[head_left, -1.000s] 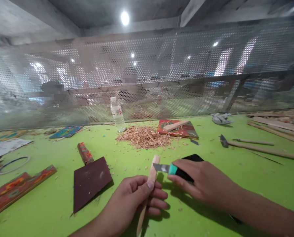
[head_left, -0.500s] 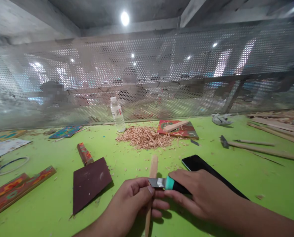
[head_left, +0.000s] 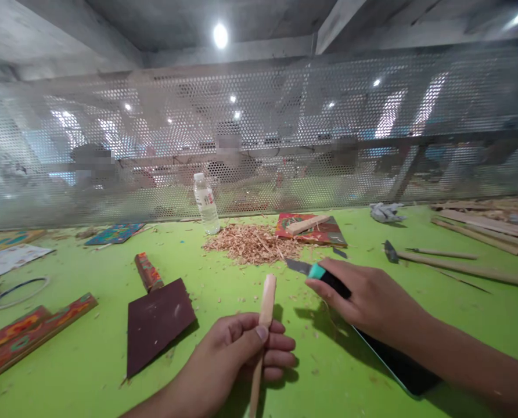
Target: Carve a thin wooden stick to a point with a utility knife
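Observation:
My left hand [head_left: 241, 354] is closed around a narrow wooden stick [head_left: 268, 299], thumb pressed on its front face. The stick's wider, pale end points up and away from me, its thin end down toward the near edge of the view. In my right hand [head_left: 363, 290] is a utility knife [head_left: 328, 278] with a black and turquoise handle. Its grey blade points left, apart from the stick and over the table close to the pile of wood shavings [head_left: 254, 244]. A black phone [head_left: 398, 363] lies partly hidden under my right forearm.
Brown sandpaper [head_left: 158, 328] and painted wooden strips [head_left: 41, 337] lie left. A water bottle [head_left: 205, 203] stands behind by the perforated metal screen [head_left: 176, 145]. A painted board [head_left: 333, 229] carries a wood piece. A hammer [head_left: 450, 264] and wood strips [head_left: 489, 223] lie right.
My right hand has lifted the knife off the stick and moved it up and to the right. My left hand keeps its hold on the stick, nearly unmoved.

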`<state>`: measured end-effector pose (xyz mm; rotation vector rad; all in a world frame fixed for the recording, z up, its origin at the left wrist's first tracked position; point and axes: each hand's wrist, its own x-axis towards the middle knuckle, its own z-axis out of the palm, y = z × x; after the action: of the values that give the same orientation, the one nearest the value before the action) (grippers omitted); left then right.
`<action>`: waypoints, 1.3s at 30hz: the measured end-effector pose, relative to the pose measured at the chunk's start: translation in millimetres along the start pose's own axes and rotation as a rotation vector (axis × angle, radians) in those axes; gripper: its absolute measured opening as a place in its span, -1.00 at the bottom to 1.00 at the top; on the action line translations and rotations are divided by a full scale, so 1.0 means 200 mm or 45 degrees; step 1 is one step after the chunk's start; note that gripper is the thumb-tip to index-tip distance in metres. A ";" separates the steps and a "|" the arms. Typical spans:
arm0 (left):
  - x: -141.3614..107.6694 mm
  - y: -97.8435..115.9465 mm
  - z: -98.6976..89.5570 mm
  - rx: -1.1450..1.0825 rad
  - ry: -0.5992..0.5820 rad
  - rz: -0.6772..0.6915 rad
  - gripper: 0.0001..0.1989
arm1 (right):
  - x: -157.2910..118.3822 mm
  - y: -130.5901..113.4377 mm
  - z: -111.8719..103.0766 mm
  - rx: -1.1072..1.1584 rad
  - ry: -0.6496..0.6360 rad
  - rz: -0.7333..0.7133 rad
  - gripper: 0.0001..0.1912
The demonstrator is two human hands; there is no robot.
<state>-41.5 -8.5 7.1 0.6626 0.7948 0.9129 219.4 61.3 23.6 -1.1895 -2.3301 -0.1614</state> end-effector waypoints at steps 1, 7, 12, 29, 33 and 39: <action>0.00 0.00 0.00 -0.003 -0.015 -0.002 -0.65 | -0.01 -0.03 0.01 0.029 -0.059 -0.031 -0.48; 0.01 -0.02 -0.02 -0.027 -0.096 -0.002 -0.65 | -0.05 -0.17 0.03 0.156 -0.412 -0.177 -0.58; 0.02 -0.05 -0.04 0.031 -0.105 -0.015 -0.57 | -0.05 -0.20 0.02 0.205 -0.458 -0.213 -0.62; 0.01 -0.01 -0.01 0.129 -0.016 -0.043 -0.51 | 0.04 0.10 -0.01 -0.075 0.014 0.030 -0.48; 0.00 -0.01 -0.02 0.132 -0.033 -0.024 -0.60 | 0.02 0.01 0.02 -0.011 -0.091 -0.054 -0.49; 0.01 -0.01 -0.02 0.125 -0.068 -0.023 -0.60 | -0.01 -0.13 0.03 0.126 -0.386 -0.153 -0.52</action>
<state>-44.0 -7.6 2.5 0.7617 0.8008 0.8404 197.7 45.1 21.3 -1.0887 -2.6391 0.0995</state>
